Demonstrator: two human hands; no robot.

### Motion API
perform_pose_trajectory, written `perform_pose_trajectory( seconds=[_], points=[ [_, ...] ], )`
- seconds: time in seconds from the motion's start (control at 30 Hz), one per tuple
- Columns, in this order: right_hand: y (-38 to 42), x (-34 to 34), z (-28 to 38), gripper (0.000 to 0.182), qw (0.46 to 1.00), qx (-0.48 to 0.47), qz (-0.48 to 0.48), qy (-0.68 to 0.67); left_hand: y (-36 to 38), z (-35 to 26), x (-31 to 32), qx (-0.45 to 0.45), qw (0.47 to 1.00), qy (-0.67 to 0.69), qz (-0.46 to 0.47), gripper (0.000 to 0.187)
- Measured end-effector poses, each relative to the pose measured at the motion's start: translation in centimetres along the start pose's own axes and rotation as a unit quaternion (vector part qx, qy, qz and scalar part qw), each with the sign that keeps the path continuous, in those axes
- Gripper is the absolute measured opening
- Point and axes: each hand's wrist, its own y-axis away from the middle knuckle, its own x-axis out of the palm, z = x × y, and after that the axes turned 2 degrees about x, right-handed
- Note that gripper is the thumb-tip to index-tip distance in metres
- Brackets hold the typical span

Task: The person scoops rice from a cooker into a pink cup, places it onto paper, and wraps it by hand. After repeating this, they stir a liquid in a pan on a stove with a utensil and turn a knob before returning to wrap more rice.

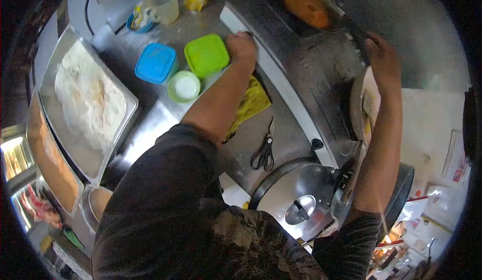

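My right hand (pixel 384 63) is closed round the long dark handle of a frying pan (pixel 335 28), which holds an orange-brown food (pixel 304 4) over the far end of the stove (pixel 311 61). My left hand (pixel 243 47) reaches to the white front panel (pixel 281 74) of that stove, its fingers bent round a dark knob (pixel 248 33) that is mostly covered. Just left of this hand sits a tub with a green lid (pixel 206 55). Below the forearm lies a yellow cloth (pixel 249 104), and black-handled scissors (pixel 264 152) rest on the metal counter.
A blue-lidded tub (pixel 156 63) and a small cup (pixel 184 86) stand on the counter, with a clear jug (pixel 163 3) behind. At left are metal trays of white flour (pixel 90 97) and orange-brown powder (pixel 54 162). A lidded round cooker (pixel 296 199) stands close to my body.
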Motion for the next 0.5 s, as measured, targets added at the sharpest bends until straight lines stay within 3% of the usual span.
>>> perform_pose_trajectory(
  seconds=[0.07, 0.2, 0.3, 0.33, 0.43, 0.5],
  points=[
    [-0.3, 0.1, -0.9, 0.037, 0.999, -0.028, -0.002, 0.036, -0.2, -0.3, 0.1, -0.029, 0.999, -0.028, 0.013, 0.036],
    [-0.7, -1.4, -1.1, 0.041, 0.994, -0.022, 0.038, 0.105, -1.1, 1.7, 1.3, 0.050, 0.997, -0.056, 0.002, 0.033],
    [-0.9, -2.3, -1.5, 0.045, 0.992, -0.020, 0.034, 0.123, 2.3, -0.3, -1.6, 0.124, 0.991, -0.056, -0.007, 0.026],
    [-1.1, -2.5, -2.1, 0.046, 0.992, -0.020, 0.028, 0.122, 2.7, 0.6, -1.6, 0.209, 0.975, -0.074, -0.034, 0.015],
    [-1.8, -3.0, -3.2, 0.050, 0.988, -0.004, 0.044, 0.147, 1.3, 3.4, -2.0, 0.375, 0.917, -0.134, -0.001, 0.012],
    [-2.2, -2.9, -3.7, 0.052, 0.990, -0.014, 0.055, 0.133, 0.1, 4.5, -1.5, 0.409, 0.898, -0.162, -0.013, 0.010]
  ],
)
